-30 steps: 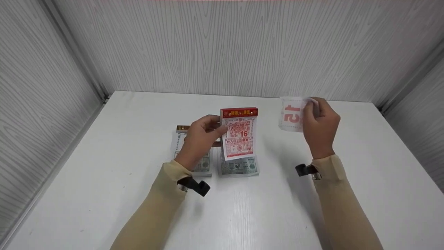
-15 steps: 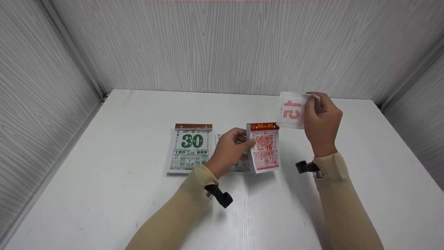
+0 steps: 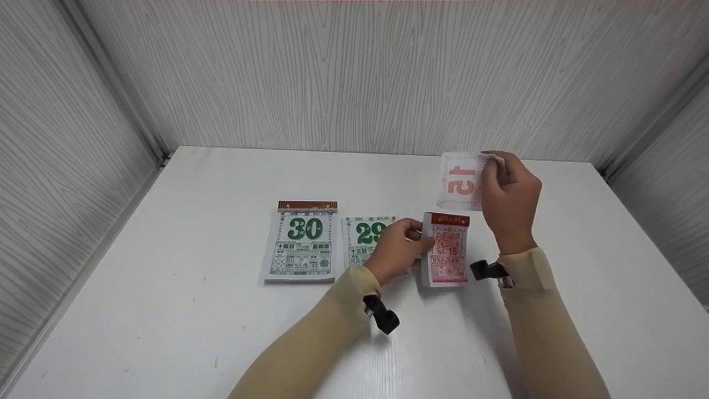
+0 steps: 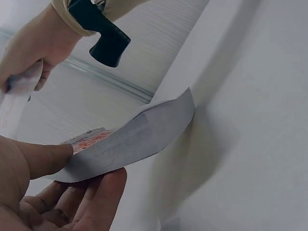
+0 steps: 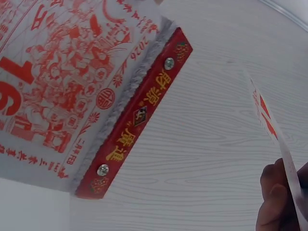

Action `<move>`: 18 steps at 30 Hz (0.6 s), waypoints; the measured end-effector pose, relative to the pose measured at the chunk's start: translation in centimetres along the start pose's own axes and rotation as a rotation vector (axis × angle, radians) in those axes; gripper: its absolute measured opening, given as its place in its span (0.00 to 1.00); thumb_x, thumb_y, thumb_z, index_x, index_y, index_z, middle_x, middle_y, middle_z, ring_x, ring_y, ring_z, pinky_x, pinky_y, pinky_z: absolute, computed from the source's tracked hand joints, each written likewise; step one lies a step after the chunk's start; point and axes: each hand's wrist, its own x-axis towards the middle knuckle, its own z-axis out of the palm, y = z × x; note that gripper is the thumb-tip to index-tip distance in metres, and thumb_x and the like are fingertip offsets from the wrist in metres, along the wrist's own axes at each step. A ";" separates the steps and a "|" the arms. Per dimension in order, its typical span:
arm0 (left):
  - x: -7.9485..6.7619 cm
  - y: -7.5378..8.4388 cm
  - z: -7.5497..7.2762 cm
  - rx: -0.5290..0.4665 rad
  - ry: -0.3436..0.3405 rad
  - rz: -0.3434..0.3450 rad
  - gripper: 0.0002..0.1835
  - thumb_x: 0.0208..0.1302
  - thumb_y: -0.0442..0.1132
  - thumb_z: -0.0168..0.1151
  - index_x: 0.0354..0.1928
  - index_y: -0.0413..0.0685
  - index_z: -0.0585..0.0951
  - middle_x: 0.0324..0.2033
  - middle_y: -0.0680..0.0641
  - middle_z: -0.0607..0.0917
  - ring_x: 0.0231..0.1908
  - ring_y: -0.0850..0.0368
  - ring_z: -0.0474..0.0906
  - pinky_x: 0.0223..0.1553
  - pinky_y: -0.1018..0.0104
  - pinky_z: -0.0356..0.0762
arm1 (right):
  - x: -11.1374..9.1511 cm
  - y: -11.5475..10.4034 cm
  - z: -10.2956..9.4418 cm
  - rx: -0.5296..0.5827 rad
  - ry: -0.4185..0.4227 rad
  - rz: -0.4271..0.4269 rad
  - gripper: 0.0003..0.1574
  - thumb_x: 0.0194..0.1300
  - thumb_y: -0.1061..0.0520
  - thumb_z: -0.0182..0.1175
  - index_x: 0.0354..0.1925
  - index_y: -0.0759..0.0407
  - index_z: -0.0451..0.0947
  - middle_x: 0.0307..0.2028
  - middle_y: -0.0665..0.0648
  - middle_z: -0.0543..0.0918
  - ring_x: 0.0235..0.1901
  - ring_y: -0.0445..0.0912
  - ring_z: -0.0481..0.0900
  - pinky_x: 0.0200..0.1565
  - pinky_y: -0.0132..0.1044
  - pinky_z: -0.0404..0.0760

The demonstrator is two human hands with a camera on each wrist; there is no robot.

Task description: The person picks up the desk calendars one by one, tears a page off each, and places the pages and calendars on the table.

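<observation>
My left hand (image 3: 396, 250) grips a small tear-off calendar (image 3: 447, 252) by its left edge, thumb on the front and fingers behind. Its red header strip is at the top and the page reads 16 in red. In the left wrist view the thick page block (image 4: 139, 134) is seen edge-on, clear of the table. My right hand (image 3: 510, 202), higher and further right, pinches a loose thin sheet (image 3: 461, 182) with a 15 showing through reversed. The right wrist view has the red header (image 5: 137, 118) close up and the sheet (image 5: 269, 118) nearly edge-on.
On the white table (image 3: 194, 321) lies a calendar block (image 3: 303, 244) reading 30 in green under a brown-gold strip. Beside it lies a page or block (image 3: 365, 235) reading 29, partly behind my left hand. A grey wood-grain panel (image 3: 343, 77) stands behind the table.
My left hand has carried the red calendar right and toward me, uncovering the 30 block and part of the 29. My right hand with the sheet has stayed almost in place.
</observation>
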 end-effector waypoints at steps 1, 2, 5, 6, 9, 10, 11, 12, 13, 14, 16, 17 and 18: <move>0.0 0.0 -0.1 0.032 0.008 0.001 0.24 0.69 0.36 0.66 0.65 0.43 0.75 0.48 0.46 0.83 0.46 0.54 0.84 0.45 0.61 0.86 | 0.0 0.0 0.0 -0.003 -0.004 -0.003 0.17 0.77 0.60 0.53 0.46 0.66 0.87 0.34 0.61 0.90 0.23 0.35 0.78 0.27 0.22 0.72; 0.0 0.0 -0.3 0.069 0.015 0.004 0.27 0.69 0.36 0.65 0.69 0.43 0.73 0.50 0.46 0.84 0.48 0.53 0.84 0.48 0.61 0.85 | 0.0 -0.1 0.1 -0.003 -0.009 -0.002 0.17 0.76 0.60 0.53 0.46 0.66 0.87 0.34 0.61 0.90 0.23 0.35 0.78 0.27 0.22 0.72; -0.1 0.1 -0.7 0.168 0.011 0.007 0.36 0.69 0.36 0.65 0.76 0.46 0.65 0.58 0.43 0.83 0.57 0.52 0.81 0.56 0.60 0.82 | 0.0 -0.2 0.2 0.001 -0.024 0.012 0.17 0.76 0.59 0.53 0.45 0.66 0.88 0.34 0.61 0.90 0.24 0.35 0.79 0.27 0.22 0.72; -0.2 0.2 -0.8 0.204 0.000 0.005 0.37 0.69 0.37 0.65 0.77 0.47 0.63 0.61 0.42 0.82 0.60 0.51 0.80 0.60 0.59 0.80 | -0.1 -0.3 0.2 -0.001 -0.032 0.018 0.17 0.77 0.59 0.53 0.45 0.66 0.88 0.34 0.61 0.90 0.24 0.36 0.79 0.27 0.22 0.72; -0.7 0.5 -0.9 0.337 -0.046 -0.005 0.36 0.70 0.40 0.65 0.77 0.49 0.64 0.67 0.43 0.79 0.65 0.50 0.76 0.66 0.56 0.74 | -0.1 -0.3 0.2 -0.001 -0.051 0.042 0.17 0.77 0.58 0.54 0.46 0.65 0.88 0.35 0.60 0.90 0.25 0.37 0.80 0.27 0.22 0.73; -0.9 0.7 -0.8 0.386 -0.060 -0.005 0.36 0.70 0.41 0.66 0.77 0.49 0.66 0.67 0.44 0.78 0.65 0.49 0.76 0.65 0.55 0.75 | -0.1 -0.3 0.2 -0.005 -0.058 0.046 0.17 0.77 0.58 0.54 0.46 0.65 0.88 0.35 0.60 0.90 0.25 0.37 0.80 0.28 0.22 0.74; -1.1 0.8 -0.7 0.441 -0.067 0.000 0.35 0.70 0.42 0.66 0.76 0.49 0.67 0.68 0.44 0.78 0.66 0.49 0.76 0.66 0.55 0.74 | -0.2 -0.3 0.2 -0.007 -0.064 0.051 0.17 0.77 0.58 0.54 0.46 0.64 0.88 0.36 0.60 0.90 0.26 0.37 0.80 0.28 0.22 0.74; -1.3 0.9 -0.5 0.501 -0.068 0.020 0.34 0.70 0.42 0.66 0.75 0.49 0.68 0.68 0.45 0.78 0.66 0.49 0.75 0.66 0.55 0.73 | -0.2 -0.3 0.2 -0.013 -0.070 0.051 0.17 0.77 0.58 0.54 0.46 0.64 0.88 0.36 0.60 0.90 0.26 0.37 0.80 0.29 0.22 0.74; -1.5 1.0 -0.2 0.576 -0.068 0.049 0.33 0.70 0.43 0.66 0.75 0.49 0.69 0.68 0.46 0.77 0.66 0.50 0.75 0.67 0.56 0.72 | -0.2 -0.3 0.2 -0.018 -0.074 0.049 0.17 0.77 0.58 0.54 0.47 0.64 0.88 0.36 0.60 0.90 0.26 0.37 0.80 0.29 0.22 0.73; -1.7 1.1 0.1 0.656 -0.074 0.090 0.32 0.70 0.43 0.67 0.74 0.49 0.71 0.68 0.46 0.77 0.66 0.50 0.74 0.68 0.57 0.71 | -0.2 -0.3 0.2 -0.023 -0.080 0.045 0.17 0.77 0.58 0.54 0.47 0.64 0.88 0.36 0.60 0.90 0.26 0.37 0.80 0.29 0.22 0.73; -2.1 1.3 0.9 0.841 -0.094 0.194 0.31 0.70 0.43 0.68 0.73 0.50 0.72 0.70 0.46 0.76 0.69 0.49 0.71 0.71 0.58 0.68 | -0.2 -0.2 0.3 -0.028 -0.088 0.043 0.17 0.77 0.58 0.54 0.46 0.64 0.88 0.35 0.60 0.90 0.24 0.37 0.78 0.27 0.22 0.71; -2.3 1.4 1.4 0.940 -0.105 0.262 0.30 0.69 0.43 0.68 0.72 0.51 0.74 0.70 0.47 0.76 0.70 0.50 0.69 0.73 0.58 0.64 | -0.2 -0.2 0.3 -0.030 -0.091 0.039 0.17 0.77 0.58 0.54 0.46 0.64 0.88 0.35 0.60 0.90 0.23 0.37 0.76 0.25 0.23 0.69; -2.5 1.4 1.8 1.026 -0.122 0.326 0.29 0.69 0.43 0.68 0.71 0.52 0.75 0.70 0.47 0.75 0.71 0.49 0.68 0.74 0.58 0.62 | -0.2 -0.1 0.3 -0.031 -0.094 0.033 0.17 0.77 0.58 0.54 0.46 0.64 0.88 0.34 0.60 0.90 0.22 0.37 0.75 0.24 0.23 0.68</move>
